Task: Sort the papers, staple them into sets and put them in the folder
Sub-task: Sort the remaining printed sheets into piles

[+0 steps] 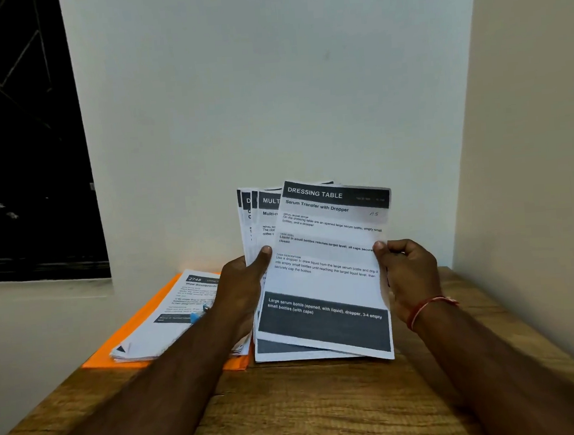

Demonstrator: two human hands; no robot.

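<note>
Two bare forearms reached across the wooden tabletop (310,404), a red thread (430,307) tied round the right wrist. The left hand (244,286) gripped a fan of papers (267,219) upright, thumb pressed on the front and fingers curled out of sight behind. The right hand (408,269) pinched the right edge of the front sheet (330,265), headed "Dressing Table", between thumb and curled fingers, seemingly to draw it from the fan. Held staggered, the sheets showed their headings one behind another, which suited sorting.

Just left of the left hand, and partly hidden behind its forearm, a loose stack (163,323) of further printed pages lay on an orange folder (117,350). A small blue object (196,316) sat on that stack beside the forearm; whether it was the stapler could not be told. The forearm crossed the stack's near right corner and would likely need lifting before anything there was reached.

Beyond both hands rose a pale wall (269,98), with a dark window (14,135) far off to the left.
</note>
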